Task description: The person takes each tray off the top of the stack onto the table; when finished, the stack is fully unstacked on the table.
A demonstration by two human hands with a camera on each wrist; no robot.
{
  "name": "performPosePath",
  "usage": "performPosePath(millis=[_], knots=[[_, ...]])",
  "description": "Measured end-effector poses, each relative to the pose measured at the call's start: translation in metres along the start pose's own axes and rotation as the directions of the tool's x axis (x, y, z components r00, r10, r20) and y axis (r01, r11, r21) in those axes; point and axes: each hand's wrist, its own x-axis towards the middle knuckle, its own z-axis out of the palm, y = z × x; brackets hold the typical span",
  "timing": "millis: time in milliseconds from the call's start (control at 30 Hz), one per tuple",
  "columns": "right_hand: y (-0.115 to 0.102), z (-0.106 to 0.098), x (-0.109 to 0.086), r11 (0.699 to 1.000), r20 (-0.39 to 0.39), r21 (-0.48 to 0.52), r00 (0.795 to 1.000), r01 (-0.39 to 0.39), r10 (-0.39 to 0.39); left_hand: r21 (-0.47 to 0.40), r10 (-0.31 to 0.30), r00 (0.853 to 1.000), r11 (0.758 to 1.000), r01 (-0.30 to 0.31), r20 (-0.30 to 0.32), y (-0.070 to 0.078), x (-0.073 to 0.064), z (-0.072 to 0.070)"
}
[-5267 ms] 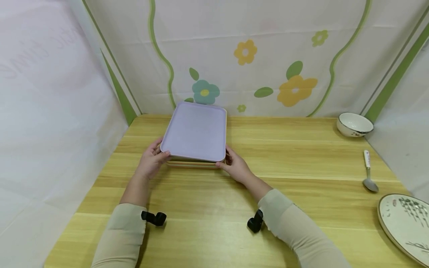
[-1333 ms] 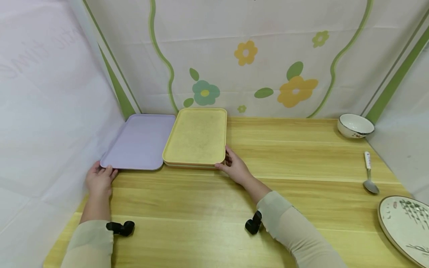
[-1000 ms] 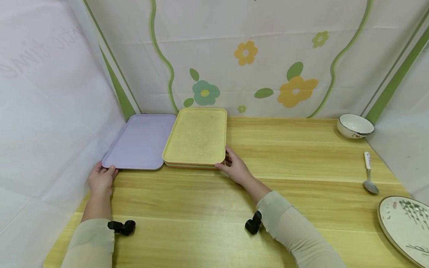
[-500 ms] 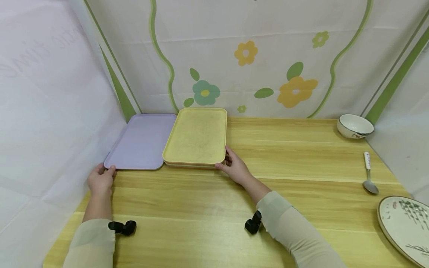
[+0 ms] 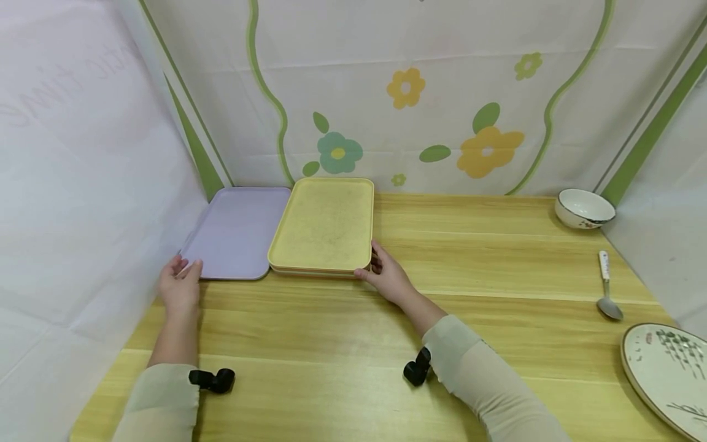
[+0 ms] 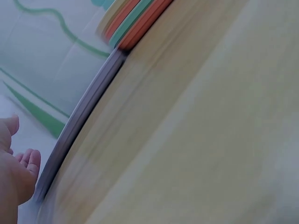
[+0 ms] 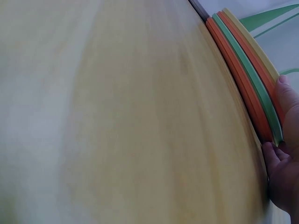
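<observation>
A purple tray (image 5: pixel 234 233) lies flat at the back left of the table. Beside it on the right stands a stack of trays, with a yellow tray (image 5: pixel 326 224) on top and orange and green tray edges (image 7: pixel 252 74) below in the right wrist view. My left hand (image 5: pixel 179 285) hovers at the purple tray's front left corner. Its thumb and fingers are spread apart in the left wrist view, pinching nothing. With my right hand (image 5: pixel 386 273) I hold the stack's front right corner, thumb at the upper edge and fingers lower down.
On the right side of the wooden table (image 5: pixel 320 368) are a white bowl (image 5: pixel 584 209), a spoon (image 5: pixel 607 288) with a patterned handle, and a large patterned plate (image 5: pixel 671 374). Cloth hangings (image 5: pixel 442 80) close off the back and sides.
Earlier the purple tray sat on the stack in both hands; it now lies to the left, off the stack. My left hand has let go of its corner and shifted slightly right. My right hand stays put.
</observation>
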Motion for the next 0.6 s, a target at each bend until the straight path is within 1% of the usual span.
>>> performPosePath(millis=[67,133,233,300,433,500,600], knots=[[0.000,0.000,0.000,1.000,0.000,0.001,1.000,0.001,-0.001,0.006,0.009,0.999,1.000,-0.009,0.050,0.001,-0.005,0.008],[0.000,-0.001,-0.001,1.000,0.002,0.007,1.000,0.000,0.000,0.030,0.013,0.994,0.999,-0.017,0.105,0.001,-0.009,0.016],[-0.001,-0.001,-0.001,1.000,0.008,0.018,1.000,0.003,-0.003,0.035,0.027,0.983,0.999,-0.034,0.183,0.001,-0.016,0.029],[-0.001,-0.002,-0.001,1.000,0.012,0.023,1.000,0.003,-0.003,0.018,0.043,0.973,0.999,-0.048,0.229,-0.001,-0.019,0.037],[0.000,-0.002,-0.001,1.000,0.013,0.031,1.000,-0.005,0.004,-0.003,0.072,0.946,0.997,-0.075,0.317,-0.005,-0.027,0.053],[0.000,-0.002,-0.001,0.999,0.016,0.036,1.000,-0.013,0.012,-0.018,0.085,0.929,0.996,-0.084,0.361,-0.006,-0.031,0.059],[-0.001,-0.002,-0.002,0.999,0.020,0.042,0.999,-0.026,0.025,-0.027,0.102,0.897,0.995,-0.100,0.430,-0.007,-0.036,0.066]])
